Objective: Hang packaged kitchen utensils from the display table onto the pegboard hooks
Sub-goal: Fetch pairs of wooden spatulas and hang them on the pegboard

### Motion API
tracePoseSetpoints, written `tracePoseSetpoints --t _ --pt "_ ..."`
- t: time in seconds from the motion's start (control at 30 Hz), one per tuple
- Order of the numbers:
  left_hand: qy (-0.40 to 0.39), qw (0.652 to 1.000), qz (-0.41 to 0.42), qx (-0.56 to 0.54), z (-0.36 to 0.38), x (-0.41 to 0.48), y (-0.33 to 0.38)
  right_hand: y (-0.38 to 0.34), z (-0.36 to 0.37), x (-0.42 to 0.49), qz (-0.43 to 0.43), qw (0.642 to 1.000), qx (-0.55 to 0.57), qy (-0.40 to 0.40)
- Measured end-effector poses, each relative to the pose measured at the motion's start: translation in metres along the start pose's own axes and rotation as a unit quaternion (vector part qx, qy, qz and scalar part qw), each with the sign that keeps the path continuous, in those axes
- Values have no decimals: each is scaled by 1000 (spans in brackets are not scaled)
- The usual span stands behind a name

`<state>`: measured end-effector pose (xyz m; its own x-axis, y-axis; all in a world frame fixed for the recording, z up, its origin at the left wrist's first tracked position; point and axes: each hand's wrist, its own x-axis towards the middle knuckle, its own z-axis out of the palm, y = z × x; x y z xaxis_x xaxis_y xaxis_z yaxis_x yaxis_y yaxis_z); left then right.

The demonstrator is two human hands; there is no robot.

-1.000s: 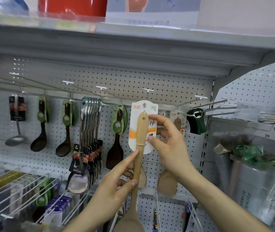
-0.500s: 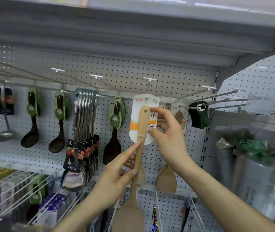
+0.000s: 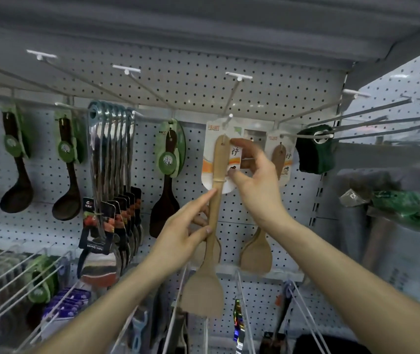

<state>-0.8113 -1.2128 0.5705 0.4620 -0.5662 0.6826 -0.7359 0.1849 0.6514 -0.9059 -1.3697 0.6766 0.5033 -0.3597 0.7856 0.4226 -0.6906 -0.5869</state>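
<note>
Pale wooden spatula (image 3: pixel 215 213) on white card (image 3: pixel 210 149), likely light and stiff: left grip (image 3: pixel 180 241) pinches its shaft, right grip (image 3: pixel 257 185) pinches the card's edge.

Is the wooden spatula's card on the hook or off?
On: the hook tip pokes through the top of the card. Left hand grips the wooden spatula, right hand pinches the card.
</note>
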Motion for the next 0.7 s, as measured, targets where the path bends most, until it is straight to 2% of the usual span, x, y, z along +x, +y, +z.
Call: tracePoseSetpoints --t 0.43,0.7 --pt "-6 998 2 70 11 76 -64 55 23 56 4 991 -128 25" --pt "-11 997 15 70 19 74 -80 62 19 43 28 994 -104 24"
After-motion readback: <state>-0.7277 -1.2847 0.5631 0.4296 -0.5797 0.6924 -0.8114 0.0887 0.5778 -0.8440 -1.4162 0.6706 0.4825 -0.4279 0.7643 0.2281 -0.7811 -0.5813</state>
